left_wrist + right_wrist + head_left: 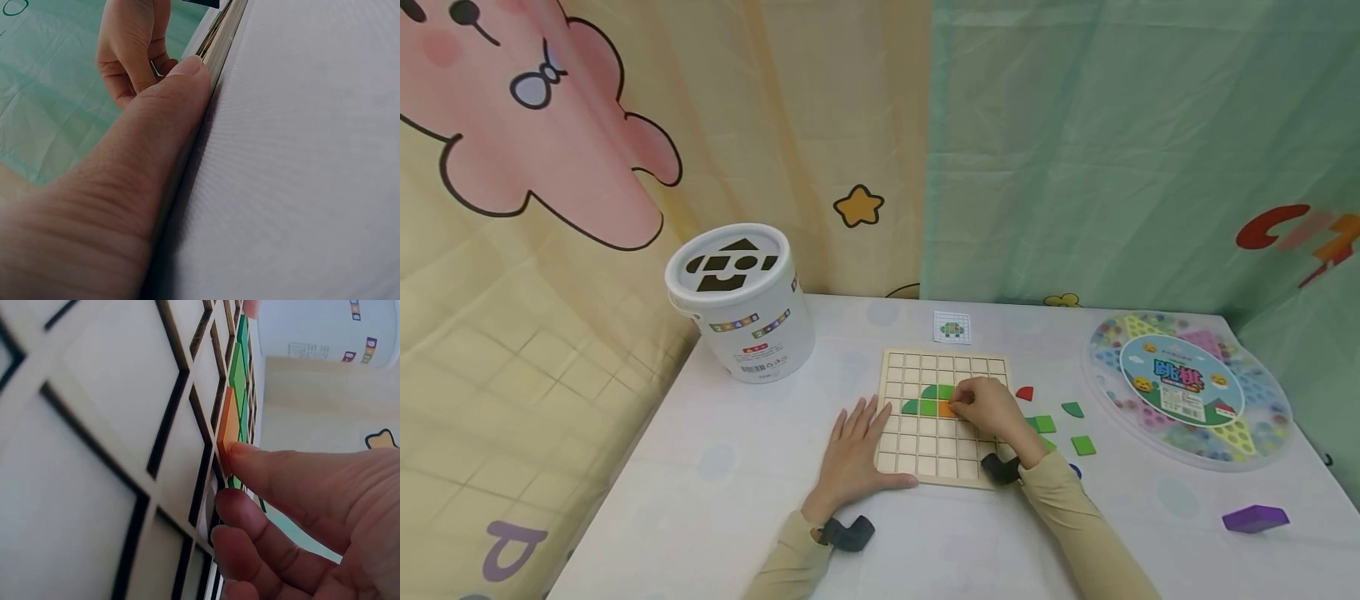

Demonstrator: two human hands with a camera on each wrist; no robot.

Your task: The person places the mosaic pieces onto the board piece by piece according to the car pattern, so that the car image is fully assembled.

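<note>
A wooden grid board (917,457) lies on the white table. My left hand (853,457) has its fingers spread at the board's left edge; its thumb (169,94) lies along the front edge. My right hand (991,408) reaches over the board, pinching an orange square tile (227,428) at its edge, the tile at a grid cell. Beside that tile sits a green square tile (928,408), with another green square (946,391) behind it. Two darker green quarter-round tiles (910,407) border these on the left. The right fingers partly hide the cells around the orange tile.
Right of the board lie a red quarter-round tile (1026,392), a dark green one (1072,409) and several green squares (1083,445). A small pattern card (952,328) lies behind the board. A white bucket (756,325), round game box (1187,392) and purple block (1255,519) stand farther out.
</note>
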